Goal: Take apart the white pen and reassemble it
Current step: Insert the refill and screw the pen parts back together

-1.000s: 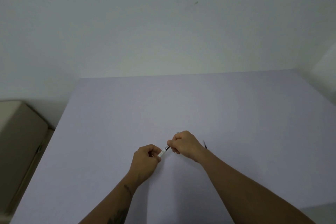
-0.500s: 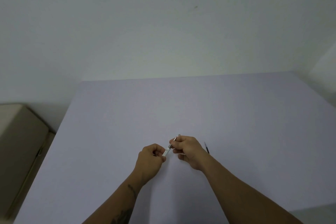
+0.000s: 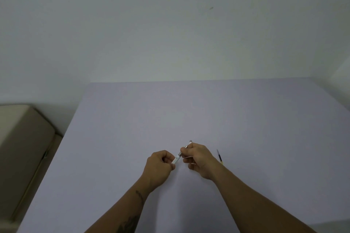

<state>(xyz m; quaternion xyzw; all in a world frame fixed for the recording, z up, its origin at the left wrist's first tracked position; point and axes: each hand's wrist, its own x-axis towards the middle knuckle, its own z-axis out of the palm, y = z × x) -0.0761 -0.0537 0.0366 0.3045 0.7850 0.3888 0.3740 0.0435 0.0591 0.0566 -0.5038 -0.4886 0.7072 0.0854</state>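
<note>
Both hands are over the near middle of the pale purple bench (image 3: 132, 128), and the white pen (image 3: 179, 155) is held up between them. The left hand (image 3: 158, 168) is curled shut around the white end of the pen. The right hand (image 3: 198, 159) pinches the other part, a thin piece with a grey tip (image 3: 190, 141) that sticks up past the fingers (image 3: 186, 150). The two parts meet in the small gap between the hands, and I cannot tell if they are joined or just touching. A thin dark refill (image 3: 219, 156) with a yellowish end lies flat on the bench just to the right of the right hand. A beige box (image 3: 20, 138) sits off the left side of the bench, lower down
</note>
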